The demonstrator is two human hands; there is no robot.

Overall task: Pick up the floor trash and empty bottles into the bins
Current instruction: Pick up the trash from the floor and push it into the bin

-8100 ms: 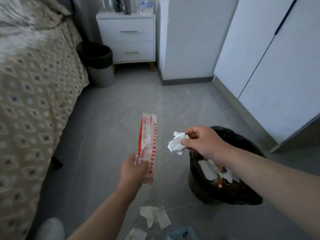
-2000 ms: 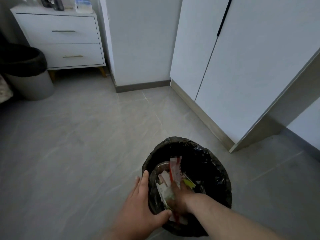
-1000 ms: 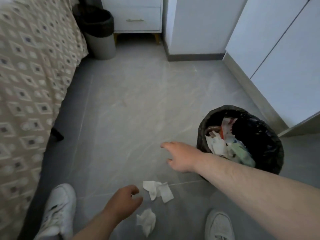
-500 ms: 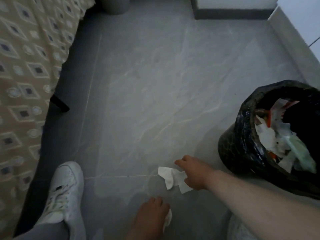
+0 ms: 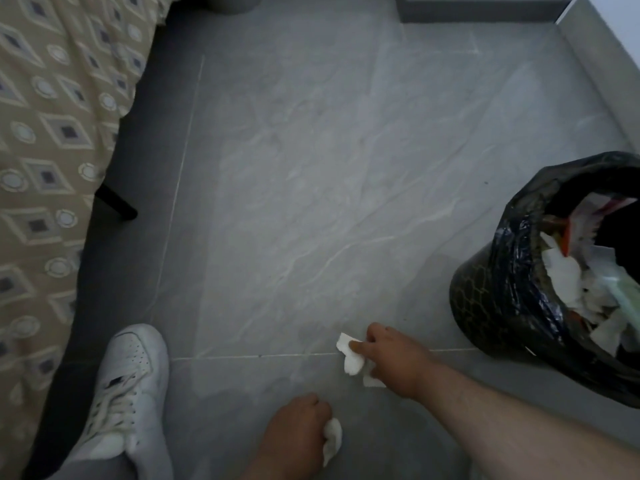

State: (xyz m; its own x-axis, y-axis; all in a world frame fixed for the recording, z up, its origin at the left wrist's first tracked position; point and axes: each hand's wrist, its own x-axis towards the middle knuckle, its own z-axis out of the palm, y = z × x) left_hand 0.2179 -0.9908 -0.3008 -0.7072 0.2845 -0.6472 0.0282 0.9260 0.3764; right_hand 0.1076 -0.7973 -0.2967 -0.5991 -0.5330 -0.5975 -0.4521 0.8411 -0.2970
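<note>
Two crumpled white tissues are in hand at once, so the step under way is the pick-up of floor trash. The right hand (image 5: 393, 360) reaches low over the grey tiled floor (image 5: 311, 168) and pinches the larger tissue (image 5: 350, 356) between thumb and fingers, right at a grout line. Whether that tissue has left the floor I cannot tell. A small white scrap (image 5: 373, 382) shows just under the same hand, and it may be a fold of that tissue or a loose bit. The left hand (image 5: 294, 433), nearer the body, is curled round the second tissue (image 5: 332, 441), which pokes out past the knuckles.

The bin (image 5: 485, 306), lined with a black bag, stands to the right of the right hand, near but not touching. It is already well filled with paper and wrappers. A white shoe (image 5: 128, 386) rests on the floor to the left, beside a patterned bed cover (image 5: 45, 133). No bottle is in view.

By my reading, the next move is to lift both hands, carry them right over the bin's open mouth and let go there. Tissue is light and tears or drifts easily, so a firm pinch and a low release inside the rim seem wise. The scrap under the right hand may need a second grab.
</note>
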